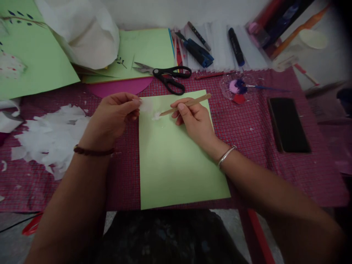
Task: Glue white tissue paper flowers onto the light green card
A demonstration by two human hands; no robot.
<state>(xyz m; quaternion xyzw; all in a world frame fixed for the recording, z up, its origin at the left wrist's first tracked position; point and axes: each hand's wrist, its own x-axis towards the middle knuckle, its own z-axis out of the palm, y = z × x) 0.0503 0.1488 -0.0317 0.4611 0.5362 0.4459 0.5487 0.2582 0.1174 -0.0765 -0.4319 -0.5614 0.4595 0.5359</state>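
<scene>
A sheet of light green paper lies on the table before me. Between the thumb and fingers of my left hand is a small piece of thin white paper, held over the sheet's upper left corner. My right hand grips a flat wooden stick like a pen. The stick's lower tip meets a small white dab, perhaps glue or paper, on the green sheet. To the left of my left arm is a heap of white paper pieces.
Black-handled scissors lie beyond the sheet, near a blue stapler-like tool and a black marker. A plastic palette with paint and a phone are on the right. More green sheets are at the back left.
</scene>
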